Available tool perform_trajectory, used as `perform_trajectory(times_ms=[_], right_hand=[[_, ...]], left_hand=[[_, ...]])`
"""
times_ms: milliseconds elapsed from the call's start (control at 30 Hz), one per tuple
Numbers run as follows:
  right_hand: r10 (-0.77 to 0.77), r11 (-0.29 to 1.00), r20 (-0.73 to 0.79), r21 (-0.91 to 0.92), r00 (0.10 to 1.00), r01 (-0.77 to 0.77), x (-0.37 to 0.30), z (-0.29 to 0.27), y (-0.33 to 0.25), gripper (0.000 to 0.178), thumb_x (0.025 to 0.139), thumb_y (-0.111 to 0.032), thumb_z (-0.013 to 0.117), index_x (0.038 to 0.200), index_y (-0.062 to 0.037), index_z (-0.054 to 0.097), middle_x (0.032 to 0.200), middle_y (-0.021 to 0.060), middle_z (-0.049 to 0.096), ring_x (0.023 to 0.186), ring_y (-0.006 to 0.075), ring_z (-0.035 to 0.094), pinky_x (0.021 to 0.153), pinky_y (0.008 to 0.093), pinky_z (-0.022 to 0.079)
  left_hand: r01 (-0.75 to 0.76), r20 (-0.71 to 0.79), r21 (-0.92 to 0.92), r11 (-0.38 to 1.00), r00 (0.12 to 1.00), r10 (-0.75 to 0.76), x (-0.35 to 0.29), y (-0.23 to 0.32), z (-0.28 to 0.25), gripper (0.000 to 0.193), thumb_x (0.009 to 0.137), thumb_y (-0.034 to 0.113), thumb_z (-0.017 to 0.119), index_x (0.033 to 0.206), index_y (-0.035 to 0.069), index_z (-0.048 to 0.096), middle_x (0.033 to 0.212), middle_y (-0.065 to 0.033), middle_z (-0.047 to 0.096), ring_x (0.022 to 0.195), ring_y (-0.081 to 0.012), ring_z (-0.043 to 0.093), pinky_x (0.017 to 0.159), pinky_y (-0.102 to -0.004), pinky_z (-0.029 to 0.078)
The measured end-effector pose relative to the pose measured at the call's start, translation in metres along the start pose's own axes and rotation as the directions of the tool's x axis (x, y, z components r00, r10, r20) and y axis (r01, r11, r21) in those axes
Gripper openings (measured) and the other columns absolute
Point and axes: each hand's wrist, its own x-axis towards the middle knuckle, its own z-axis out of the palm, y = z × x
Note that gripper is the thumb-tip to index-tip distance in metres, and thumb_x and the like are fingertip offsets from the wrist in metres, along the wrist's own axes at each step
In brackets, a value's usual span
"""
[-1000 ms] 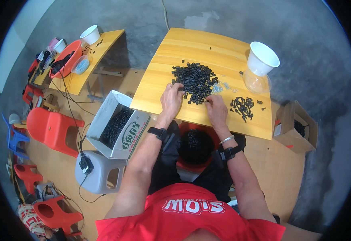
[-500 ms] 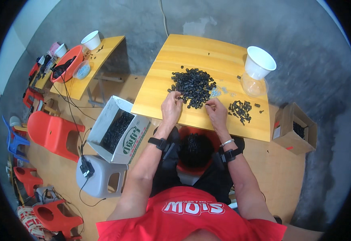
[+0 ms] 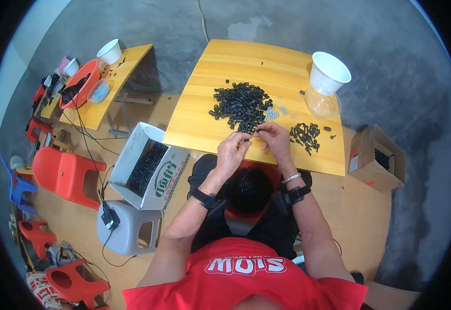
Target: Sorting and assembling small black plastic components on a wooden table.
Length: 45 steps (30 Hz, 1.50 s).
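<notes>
Over the near edge of the wooden table (image 3: 194, 132), my two hands meet fingertip to fingertip. My left hand (image 3: 232, 154) is closed in a pinch, on what looks like a small black plastic part mostly covered by its fingers. My right hand (image 3: 275, 140) pinches too, its fingertips against the left ones; what it holds is too small to make out. Just beyond them lies a heap of small black cylindrical plastic parts (image 3: 241, 103). Silvery screws (image 3: 273, 112) are scattered at its right side. Farther right is a smaller pile of black pieces with thin stems (image 3: 305, 136).
A white tub (image 3: 330, 74) and a clear plastic bowl (image 3: 322, 103) stand at the table's right. Below my hands, a red basin (image 3: 270, 178) holds black parts. Boxes of black parts flank the table: a white carton (image 3: 166, 178) left, a brown carton (image 3: 362, 160) right. Stools stand left.
My left hand has moved right and nearer to me, off the heap's left edge. My right hand has shifted slightly left and farther away, so the fingertips now meet.
</notes>
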Motion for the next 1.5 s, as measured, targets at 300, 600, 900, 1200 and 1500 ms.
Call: perform_trajectory(times_ms=[300,600,900,1200,1500], right_hand=[[-0.033,0.994,-0.025,-0.103,0.999,0.030,0.003,-0.004,0.009,0.011,0.081,-0.001,0.058,0.091,0.0002,0.061,0.076,0.0049,0.064,0.063,0.0092,0.062,0.047,0.0190,0.045],[-0.158,0.949,-0.163,-0.296,0.974,0.104,0.003,0.003,0.014,0.007,0.081,0.000,0.057,0.086,0.0027,0.060,0.078,0.0057,0.061,0.058,0.0114,0.060,0.053,0.0218,0.047],[-0.300,0.816,-0.210,-0.563,0.931,0.136,0.013,-0.014,0.008,0.008,0.077,-0.004,0.062,0.085,-0.0041,0.062,0.082,0.0094,0.057,0.062,0.0207,0.059,0.055,0.0303,0.047],[-0.431,0.491,0.035,-0.830,0.902,0.267,0.013,-0.008,0.005,0.005,0.081,-0.008,0.057,0.085,-0.0066,0.060,0.083,0.0123,0.053,0.072,0.0329,0.057,0.063,0.0414,0.047],[-0.469,0.533,0.037,-0.785,0.882,0.317,0.010,-0.009,0.006,0.005,0.081,-0.006,0.057,0.083,-0.0026,0.054,0.083,0.0126,0.054,0.070,0.0341,0.057,0.062,0.0412,0.047]], left_hand=[[0.072,-0.005,-0.033,0.997,0.997,-0.072,0.000,-0.012,0.007,0.017,0.073,0.007,0.070,0.087,0.000,0.064,0.070,-0.0033,0.053,0.062,-0.0103,0.049,0.058,-0.0242,0.044],[0.090,-0.054,0.080,0.993,0.995,-0.086,0.002,-0.016,0.005,0.018,0.074,0.010,0.068,0.089,0.001,0.067,0.070,-0.0066,0.054,0.062,-0.0153,0.052,0.059,-0.0275,0.044],[0.051,-0.052,0.063,0.997,0.998,-0.047,0.003,-0.009,0.003,0.017,0.074,0.009,0.067,0.089,0.001,0.066,0.071,-0.0105,0.055,0.063,-0.0212,0.055,0.060,-0.0310,0.045],[0.022,-0.064,0.055,0.998,0.998,-0.019,0.004,-0.013,0.006,0.016,0.074,0.007,0.067,0.088,0.001,0.066,0.072,-0.0102,0.056,0.063,-0.0205,0.056,0.060,-0.0300,0.045],[0.067,0.029,-0.052,0.996,0.997,-0.065,0.004,-0.009,0.003,0.017,0.072,0.007,0.071,0.087,0.001,0.067,0.070,-0.0038,0.056,0.059,-0.0093,0.049,0.055,-0.0228,0.042]])
